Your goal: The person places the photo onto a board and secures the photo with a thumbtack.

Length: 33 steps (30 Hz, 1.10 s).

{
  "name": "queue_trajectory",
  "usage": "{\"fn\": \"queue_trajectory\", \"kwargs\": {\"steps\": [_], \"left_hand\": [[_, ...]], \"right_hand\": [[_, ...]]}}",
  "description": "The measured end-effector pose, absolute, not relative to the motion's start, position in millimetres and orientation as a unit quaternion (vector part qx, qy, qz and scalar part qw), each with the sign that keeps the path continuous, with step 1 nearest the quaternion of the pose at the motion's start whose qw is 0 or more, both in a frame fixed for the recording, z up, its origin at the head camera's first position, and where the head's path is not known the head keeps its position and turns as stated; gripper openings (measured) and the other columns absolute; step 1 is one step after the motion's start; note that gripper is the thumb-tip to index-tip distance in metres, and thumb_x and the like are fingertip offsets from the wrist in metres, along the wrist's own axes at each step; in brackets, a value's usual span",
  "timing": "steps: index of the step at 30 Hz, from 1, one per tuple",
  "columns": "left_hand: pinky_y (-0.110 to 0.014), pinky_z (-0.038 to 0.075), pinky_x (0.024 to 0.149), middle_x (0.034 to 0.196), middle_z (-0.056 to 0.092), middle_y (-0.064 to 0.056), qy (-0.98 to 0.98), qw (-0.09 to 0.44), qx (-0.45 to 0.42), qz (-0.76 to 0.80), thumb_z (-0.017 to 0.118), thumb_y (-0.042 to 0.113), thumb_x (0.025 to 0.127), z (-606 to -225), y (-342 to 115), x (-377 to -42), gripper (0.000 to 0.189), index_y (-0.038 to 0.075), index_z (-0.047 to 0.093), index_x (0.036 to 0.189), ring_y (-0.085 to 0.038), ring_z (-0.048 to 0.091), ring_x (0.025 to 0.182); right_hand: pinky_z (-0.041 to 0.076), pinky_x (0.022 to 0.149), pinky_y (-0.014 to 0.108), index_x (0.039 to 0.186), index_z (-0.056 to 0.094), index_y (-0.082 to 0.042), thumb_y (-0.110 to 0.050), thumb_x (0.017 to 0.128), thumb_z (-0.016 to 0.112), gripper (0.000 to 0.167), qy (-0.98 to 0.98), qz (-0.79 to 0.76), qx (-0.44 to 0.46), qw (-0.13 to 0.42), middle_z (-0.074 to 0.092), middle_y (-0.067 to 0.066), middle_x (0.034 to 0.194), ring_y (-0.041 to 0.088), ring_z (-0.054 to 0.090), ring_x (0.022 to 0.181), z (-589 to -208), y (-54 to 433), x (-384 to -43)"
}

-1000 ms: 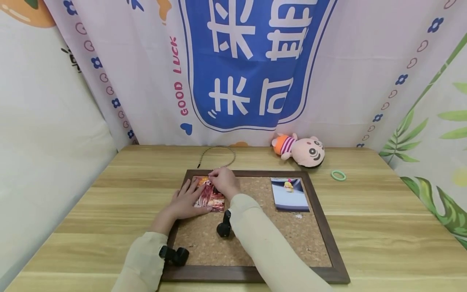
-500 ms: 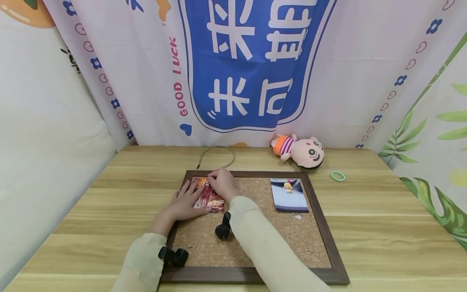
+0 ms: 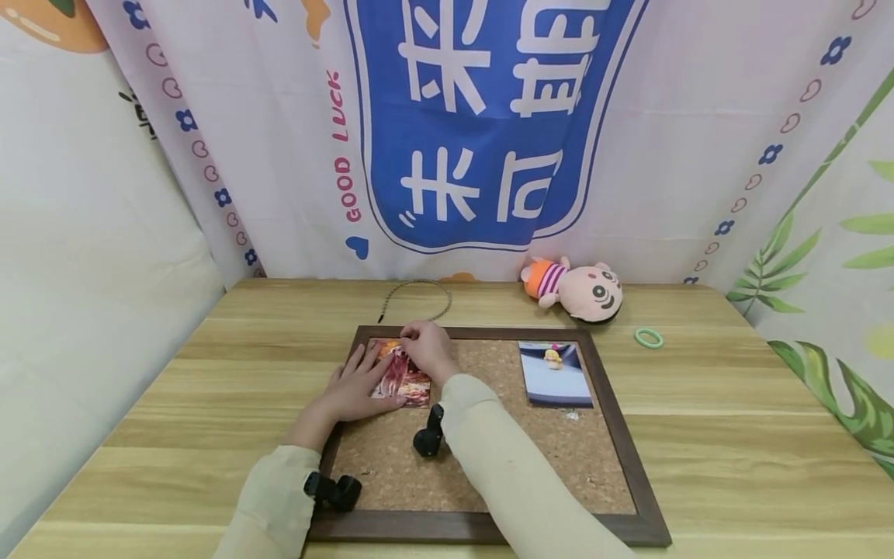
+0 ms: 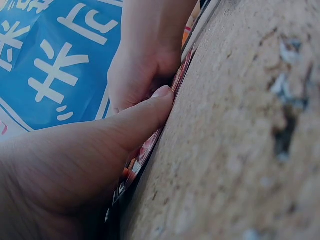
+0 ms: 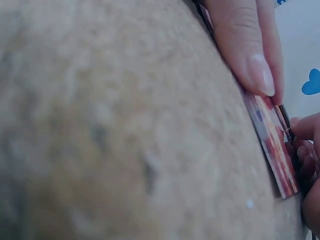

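Note:
My left hand [image 3: 356, 388] lies spread over the left edge of a reddish photo [image 3: 400, 380], pressing it on the corkboard [image 3: 482, 458]; its thumb is at the photo's lower edge. At the photo's top, my right hand [image 3: 429, 349] has its fingertips together. In the right wrist view, these fingertips [image 5: 303, 129] pinch a thin push pin, mostly hidden by the fingers, against the photo [image 5: 274, 145]. The left wrist view shows the left thumb [image 4: 150, 112] on the photo, with the right hand [image 4: 145, 70] beyond it.
A second photo [image 3: 556, 376], with a yellow figure and a pink pin at its top, is on the board's right. Behind the dark frame [image 3: 489, 528] lie a bead chain [image 3: 419, 281] and a plush doll [image 3: 576, 289]. A green ring [image 3: 648, 338] is to the right.
Both hands keep their places on the reddish photo. Only a very slight shift of the whole head view shows.

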<state>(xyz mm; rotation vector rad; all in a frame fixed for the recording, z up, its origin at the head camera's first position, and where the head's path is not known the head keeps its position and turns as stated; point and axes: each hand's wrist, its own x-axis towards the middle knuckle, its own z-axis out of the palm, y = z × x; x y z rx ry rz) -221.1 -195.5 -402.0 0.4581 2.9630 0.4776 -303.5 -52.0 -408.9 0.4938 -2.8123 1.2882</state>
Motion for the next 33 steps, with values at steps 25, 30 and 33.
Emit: {"fn": "queue_trajectory", "kwargs": {"steps": [25,30,33], "left_hand": [[-0.063,0.012,0.087,0.141,0.01,-0.017,0.975,0.044,0.154,0.154,0.05,0.059,0.076,-401.6,-198.0,-221.0,0.084,0.007,0.024,0.137,-0.037,-0.001,0.126],[-0.062,0.013,0.088,0.142,0.009,-0.014,0.976,0.048,0.153,0.15,0.049,0.058,0.076,-401.6,-195.9,-219.6,0.083,0.009,0.023,0.137,-0.036,0.0,0.126],[-0.062,0.012,0.088,0.142,0.01,-0.015,0.975,0.043,0.152,0.157,0.051,0.057,0.076,-399.9,-194.3,-218.9,0.082,0.009,0.024,0.137,-0.037,0.0,0.126]], "right_hand": [[0.04,0.057,0.023,0.077,0.066,-0.015,-0.018,0.083,0.058,0.01,-0.905,0.38,0.19,0.019,0.058,-0.006,0.075,0.008,0.051,0.064,-408.2,-53.9,-306.6],[0.039,0.055,0.023,0.075,0.066,-0.015,-0.018,0.082,0.059,0.011,-0.912,0.355,0.205,0.022,0.057,-0.007,0.07,0.007,0.049,0.061,-409.6,-52.7,-307.0],[0.039,0.054,0.022,0.075,0.066,-0.016,-0.019,0.082,0.059,0.01,-0.913,0.353,0.204,0.024,0.056,-0.008,0.07,0.007,0.049,0.06,-409.8,-52.4,-308.2]]}}
